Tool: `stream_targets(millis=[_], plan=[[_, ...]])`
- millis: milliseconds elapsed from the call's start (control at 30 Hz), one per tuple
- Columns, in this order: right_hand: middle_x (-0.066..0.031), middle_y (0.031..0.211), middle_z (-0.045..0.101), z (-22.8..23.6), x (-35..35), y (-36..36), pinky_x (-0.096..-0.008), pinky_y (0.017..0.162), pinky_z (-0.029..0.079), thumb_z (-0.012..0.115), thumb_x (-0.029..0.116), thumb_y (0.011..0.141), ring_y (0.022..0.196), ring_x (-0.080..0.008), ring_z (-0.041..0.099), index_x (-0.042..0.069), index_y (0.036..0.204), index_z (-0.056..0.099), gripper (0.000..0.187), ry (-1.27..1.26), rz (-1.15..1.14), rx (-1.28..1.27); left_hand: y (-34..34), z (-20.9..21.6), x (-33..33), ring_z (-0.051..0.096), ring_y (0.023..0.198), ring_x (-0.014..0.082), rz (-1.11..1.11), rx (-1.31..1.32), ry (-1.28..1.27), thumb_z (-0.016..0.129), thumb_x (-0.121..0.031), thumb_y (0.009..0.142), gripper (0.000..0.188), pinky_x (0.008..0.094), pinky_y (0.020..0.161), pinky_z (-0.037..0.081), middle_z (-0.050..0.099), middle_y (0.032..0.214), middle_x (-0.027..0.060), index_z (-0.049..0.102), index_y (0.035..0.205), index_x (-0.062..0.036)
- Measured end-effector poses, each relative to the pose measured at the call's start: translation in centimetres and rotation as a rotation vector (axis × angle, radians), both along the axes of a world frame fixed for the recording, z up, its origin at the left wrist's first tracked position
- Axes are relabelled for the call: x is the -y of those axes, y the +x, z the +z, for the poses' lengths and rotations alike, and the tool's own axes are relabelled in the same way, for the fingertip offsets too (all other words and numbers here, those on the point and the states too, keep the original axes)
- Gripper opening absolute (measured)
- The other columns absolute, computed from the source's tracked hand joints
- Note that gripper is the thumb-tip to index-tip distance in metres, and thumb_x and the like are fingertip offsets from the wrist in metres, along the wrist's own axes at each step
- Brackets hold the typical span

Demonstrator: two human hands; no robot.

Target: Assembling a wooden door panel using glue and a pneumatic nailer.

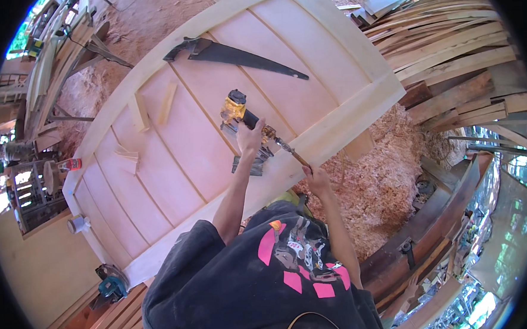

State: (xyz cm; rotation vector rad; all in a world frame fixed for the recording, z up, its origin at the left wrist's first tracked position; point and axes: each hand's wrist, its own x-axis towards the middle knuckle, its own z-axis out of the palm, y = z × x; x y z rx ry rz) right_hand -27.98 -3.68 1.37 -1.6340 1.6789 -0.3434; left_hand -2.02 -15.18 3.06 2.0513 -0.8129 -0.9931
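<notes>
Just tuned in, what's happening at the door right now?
A person leans over a wooden door lying flat. The left hand grips a yellow nail gun set on the door near its edge, while the right hand holds the hose at the gun's back end. A handsaw and small wood blocks lie untouched on the panels.

Handsaw (240,57) (and offcuts (151,108)) mid-panel

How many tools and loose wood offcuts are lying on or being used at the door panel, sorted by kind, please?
Yellow-and-black power tool, held by the left hand: 1
Handsaw: 1
Loose wood offcuts: 3
Total: 5
</notes>
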Motion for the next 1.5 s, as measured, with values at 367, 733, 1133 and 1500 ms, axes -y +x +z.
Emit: stream_targets(millis=[367, 733, 1133, 1500], plan=[[-0.0194, 0.115, 0.063, 0.3, -4.4, -3.8, -0.0489, 0.097, 0.050, 0.064, 0.016, 0.092, 0.112, -0.0408, 0.061, 0.004, 0.125, 0.059, 0.036, -0.286, -0.153, -0.181, 3.2, -6.4, 2.5, 0.067, 0.072, 0.0266, -0.248, -0.365, 0.041, 0.073, -0.031, 0.094, 0.041, 0.0435, 0.071, 0.055, 0.069, 0.079, 0.0108, 0.064, 0.099, 0.0087], [-0.0215, 0.092, 0.071, 0.1, -12.2, -12.6, -0.0478, 0.077, 0.055, 0.063, 0.024, 0.090, 0.085, -0.0395, 0.069, 0.005, 0.102, 0.071, 0.024, -0.065, -0.426, 0.103, -19.8, 2.8, 8.0, 0.038, 0.144, 0.0411, -0.789, 0.172, -0.370, 0.074, -0.031, 0.092, 0.068, 0.0533, 0.118, 0.031, 0.047, 0.153, 0.0201, 0.047, 0.148, -0.0024], [-0.0172, 0.086, 0.075, -3.2, -20.2, -37.7, -0.0454, 0.078, 0.057, 0.067, 0.030, 0.091, 0.083, -0.0334, 0.073, 0.004, 0.108, 0.075, 0.032, 0.171, -0.754, -0.047, -28.7, -5.2, 11.2, 0.051, 0.127, 0.0364, -0.468, 0.868, -0.166, 0.060, -0.041, 0.098, 0.039, 0.0545, 0.106, 0.039, 0.059, 0.133, 0.0113, 0.063, 0.128, -0.0149], [-0.0170, 0.088, 0.075, -8.8, -12.3, -56.0, -0.0361, 0.067, 0.058, 0.065, 0.028, 0.098, 0.075, -0.0220, 0.074, -0.002, 0.110, 0.071, 0.033, 0.632, -0.534, 0.130, -29.8, -4.1, 10.0, 0.058, 0.112, 0.0322, -0.264, 0.744, -0.218, 0.062, -0.026, 0.097, 0.020, 0.0485, 0.097, 0.044, 0.065, 0.112, 0.0095, 0.066, 0.109, -0.0110]])
